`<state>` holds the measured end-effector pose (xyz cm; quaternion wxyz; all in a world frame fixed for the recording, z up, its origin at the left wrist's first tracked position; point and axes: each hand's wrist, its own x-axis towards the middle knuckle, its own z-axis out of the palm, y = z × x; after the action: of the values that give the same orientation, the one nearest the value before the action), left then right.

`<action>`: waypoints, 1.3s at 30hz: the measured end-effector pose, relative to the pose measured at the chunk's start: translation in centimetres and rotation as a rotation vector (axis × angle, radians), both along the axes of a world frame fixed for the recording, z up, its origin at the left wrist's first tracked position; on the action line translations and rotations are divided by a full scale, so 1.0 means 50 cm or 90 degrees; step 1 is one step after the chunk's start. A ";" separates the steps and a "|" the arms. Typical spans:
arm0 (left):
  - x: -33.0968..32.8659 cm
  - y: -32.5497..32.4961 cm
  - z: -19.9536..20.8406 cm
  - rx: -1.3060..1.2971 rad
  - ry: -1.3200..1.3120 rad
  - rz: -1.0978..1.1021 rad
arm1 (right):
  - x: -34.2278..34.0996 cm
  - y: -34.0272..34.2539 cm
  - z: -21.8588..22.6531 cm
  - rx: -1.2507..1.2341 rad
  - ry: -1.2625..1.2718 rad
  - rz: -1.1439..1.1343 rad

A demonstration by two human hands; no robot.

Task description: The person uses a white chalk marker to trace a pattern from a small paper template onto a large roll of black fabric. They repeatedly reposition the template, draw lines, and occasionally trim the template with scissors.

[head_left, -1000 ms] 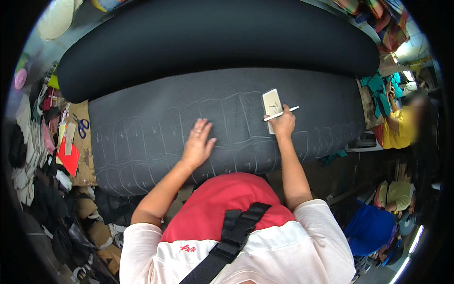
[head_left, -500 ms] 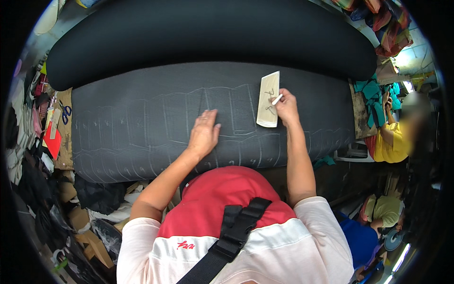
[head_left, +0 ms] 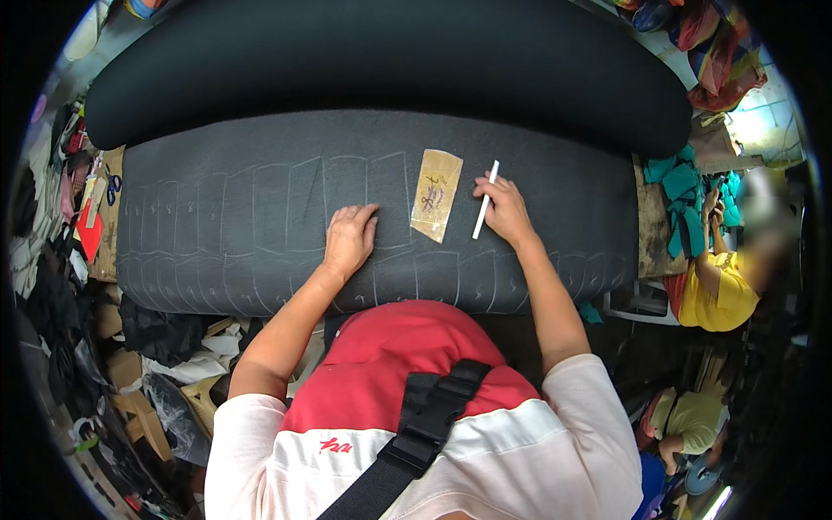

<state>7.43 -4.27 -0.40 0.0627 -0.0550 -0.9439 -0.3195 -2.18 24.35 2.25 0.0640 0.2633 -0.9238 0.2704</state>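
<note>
Black fabric (head_left: 260, 156) lies spread in front of me, marked with rows of white outlines. A brown card template (head_left: 436, 197) with handwriting on it and a shiny, tape-like surface lies flat just right of the last outline in the far row. My left hand (head_left: 349, 238) rests on the fabric left of the template, fingers extended and holding nothing. To the template's right, my right hand (head_left: 505, 208) has its fingers closed around a slim white marking pencil (head_left: 487, 199), which slants over the cloth. Neither hand touches the template.
A thick black fabric roll (head_left: 390, 65) spans the far side. Blue-handled scissors (head_left: 113, 189) and a red card (head_left: 88, 230) lie at the left edge. Teal fabric pieces (head_left: 680, 195) sit at the right, by a person in yellow (head_left: 715, 290). Scraps and cardboard (head_left: 143, 425) crowd the lower left.
The template, tilted up beside my right hand before, now lies flat with a brown face up. My right hand has drawn off it, pencil still held. My left hand stays on the cloth.
</note>
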 end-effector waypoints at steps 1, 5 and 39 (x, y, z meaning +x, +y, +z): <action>-0.014 0.010 0.006 0.016 0.009 -0.008 | 0.010 0.002 -0.012 -0.066 -0.061 -0.045; -0.073 0.055 0.021 -0.074 -0.014 -0.077 | 0.053 -0.037 -0.049 -0.108 -0.114 -0.053; -0.114 0.075 0.013 -0.205 -0.181 -0.089 | -0.108 -0.147 -0.037 -0.200 -0.094 -0.248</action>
<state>1.72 -0.50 0.26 -0.1027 -0.0841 -0.9759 -0.1731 -7.56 16.99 0.40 0.0872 0.0465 -0.9060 0.4116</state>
